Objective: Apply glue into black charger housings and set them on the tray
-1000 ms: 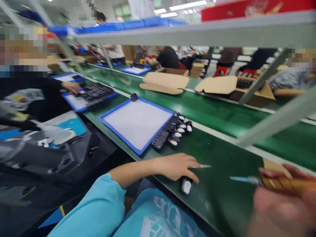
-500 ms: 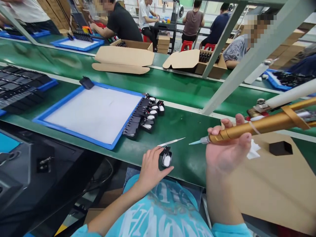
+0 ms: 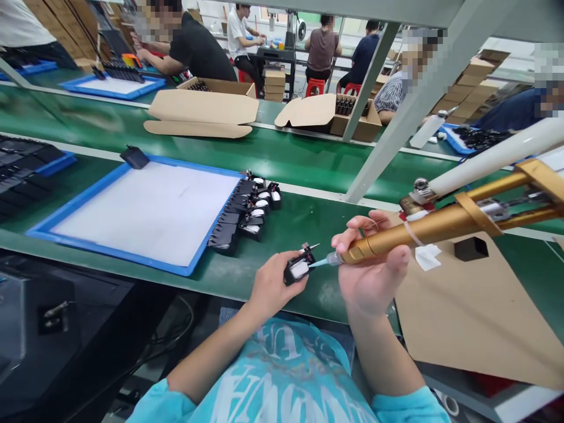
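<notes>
Nearest me, at the bottom of the frame, is my turquoise shirt (image 3: 291, 376). Just above it, near the middle, my left grip (image 3: 273, 282) pinches a small black case (image 3: 299, 271) between thumb and fingers, its white inner part facing up, over the green counter (image 3: 308, 220). Right of centre, my right grip (image 3: 374, 276) is palm up and closed around a gold tool (image 3: 383, 244), whose pale blue nozzle (image 3: 321, 262) points left to the case's right edge; I cannot tell whether the tip touches. At right, a cardboard sheet (image 3: 476, 317) carries a black block (image 3: 470, 249).

Left of centre lies a blue-rimmed tray (image 3: 145, 211) with a white base, a black box (image 3: 134, 157) at its upper-left corner and a cluster of black cases (image 3: 235, 211) along its right side. More black units (image 3: 26, 167) are at the left edge. Farther up, two open cartons (image 3: 202, 106) stand beyond the green belt (image 3: 282, 150), and at upper left a co-worker in a black shirt (image 3: 200, 47) leans forward.
</notes>
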### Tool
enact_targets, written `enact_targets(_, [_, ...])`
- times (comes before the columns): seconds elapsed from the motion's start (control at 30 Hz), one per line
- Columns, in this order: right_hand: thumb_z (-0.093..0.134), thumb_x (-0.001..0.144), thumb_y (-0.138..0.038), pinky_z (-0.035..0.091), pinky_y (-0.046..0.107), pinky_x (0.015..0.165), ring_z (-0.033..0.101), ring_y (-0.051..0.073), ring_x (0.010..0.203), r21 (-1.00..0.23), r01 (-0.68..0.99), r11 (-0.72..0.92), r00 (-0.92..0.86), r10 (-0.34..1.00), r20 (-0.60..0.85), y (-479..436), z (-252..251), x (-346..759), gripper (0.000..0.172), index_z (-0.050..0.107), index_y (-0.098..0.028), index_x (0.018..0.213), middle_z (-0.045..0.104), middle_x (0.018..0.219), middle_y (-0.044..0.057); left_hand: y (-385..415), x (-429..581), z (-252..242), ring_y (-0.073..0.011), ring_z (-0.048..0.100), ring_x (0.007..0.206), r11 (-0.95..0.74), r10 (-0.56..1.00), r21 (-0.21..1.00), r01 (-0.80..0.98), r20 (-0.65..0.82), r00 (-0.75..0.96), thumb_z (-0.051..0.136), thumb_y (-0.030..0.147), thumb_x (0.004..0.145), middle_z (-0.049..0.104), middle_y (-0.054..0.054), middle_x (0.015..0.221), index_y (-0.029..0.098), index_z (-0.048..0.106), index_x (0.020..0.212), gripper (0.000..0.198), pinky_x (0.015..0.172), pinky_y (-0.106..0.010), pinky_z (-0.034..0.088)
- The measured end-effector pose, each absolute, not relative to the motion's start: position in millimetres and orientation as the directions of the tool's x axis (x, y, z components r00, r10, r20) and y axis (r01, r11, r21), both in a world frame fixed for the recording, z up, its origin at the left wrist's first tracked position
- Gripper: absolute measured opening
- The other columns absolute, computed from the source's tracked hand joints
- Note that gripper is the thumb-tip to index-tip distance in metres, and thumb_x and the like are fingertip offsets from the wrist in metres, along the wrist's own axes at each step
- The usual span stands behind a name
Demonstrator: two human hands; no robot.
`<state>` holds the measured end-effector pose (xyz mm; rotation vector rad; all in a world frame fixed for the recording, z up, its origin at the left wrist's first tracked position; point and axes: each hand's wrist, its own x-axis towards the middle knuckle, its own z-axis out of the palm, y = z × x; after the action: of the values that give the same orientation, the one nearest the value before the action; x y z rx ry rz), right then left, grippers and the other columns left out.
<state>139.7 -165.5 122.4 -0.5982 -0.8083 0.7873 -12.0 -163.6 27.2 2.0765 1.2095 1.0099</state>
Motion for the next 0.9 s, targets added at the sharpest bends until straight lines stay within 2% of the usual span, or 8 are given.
enact_targets(0.13, [0.056,0.085,-0.057,0.053,0.029,0.06,0.059,0.01,0.056,-0.734,-0.363,0.573,0.471,0.793,0.386,-165,122,140,0.04,0.063,-0.023,0.105,0.063,0.088,0.0,-162,-16,38,-0.0188,0.068,0.087,-0.504,0.863,0.723,0.473,0.392,0.319,0.066,0.025,0.08,0.07,-0.003,0.099,0.021,0.055,0.112,0.034,0.074,-0.028,0.053])
enact_targets(0.33, [0.056,0.086,-0.056,0.052,0.029,0.06,0.058,0.01,0.056,-0.736,-0.345,0.582,0.498,0.778,0.382,-166,121,139,0.033,0.06,-0.024,0.094,0.061,0.087,-0.001,-165,-18,43,-0.0179,0.068,0.082,-0.527,0.847,0.718,0.455,0.399,0.352,0.066,0.026,0.078,0.07,-0.002,0.094,0.021,0.055,0.107,0.031,0.074,-0.028,0.053])
enact_targets(0.4, [0.056,0.086,-0.055,0.051,0.029,0.059,0.058,0.01,0.056,-0.734,-0.342,0.587,0.5,0.775,0.387,-166,122,138,0.032,0.059,-0.024,0.092,0.061,0.087,-0.002,-166,-19,44,-0.0177,0.068,0.081,-0.513,0.855,0.728,0.455,0.383,0.351,0.066,0.026,0.078,0.07,-0.002,0.093,0.021,0.055,0.107,0.031,0.073,-0.027,0.053])
enact_targets(0.67, [0.053,0.084,-0.059,0.052,0.03,0.057,0.058,0.011,0.056,-0.763,-0.326,0.558,0.496,0.788,0.365,-163,126,136,0.045,0.062,-0.024,0.11,0.063,0.094,0.002,-165,-19,42,-0.0153,0.065,0.07,-0.381,0.916,0.805,0.456,0.261,0.304,0.066,0.031,0.077,0.07,0.0,0.09,0.022,0.053,0.107,0.034,0.065,-0.026,0.051])
enact_targets(0.8, [0.055,0.081,-0.06,0.053,0.03,0.056,0.058,0.011,0.056,-0.76,-0.367,0.537,0.487,0.807,0.335,-161,128,136,0.044,0.063,-0.025,0.106,0.064,0.096,0.002,-161,-16,36,-0.0132,0.061,0.061,-0.333,0.932,0.827,0.453,0.214,0.294,0.065,0.032,0.077,0.071,-0.001,0.091,0.021,0.054,0.108,0.034,0.057,-0.024,0.048])
enact_targets(0.9, [0.056,0.081,-0.059,0.054,0.03,0.058,0.058,0.011,0.057,-0.757,-0.395,0.521,0.475,0.821,0.317,-160,127,135,0.041,0.063,-0.025,0.102,0.065,0.098,0.002,-158,-11,34,-0.0139,0.062,0.063,-0.325,0.932,0.832,0.45,0.201,0.3,0.066,0.031,0.077,0.071,-0.001,0.091,0.021,0.055,0.108,0.035,0.06,-0.025,0.049])
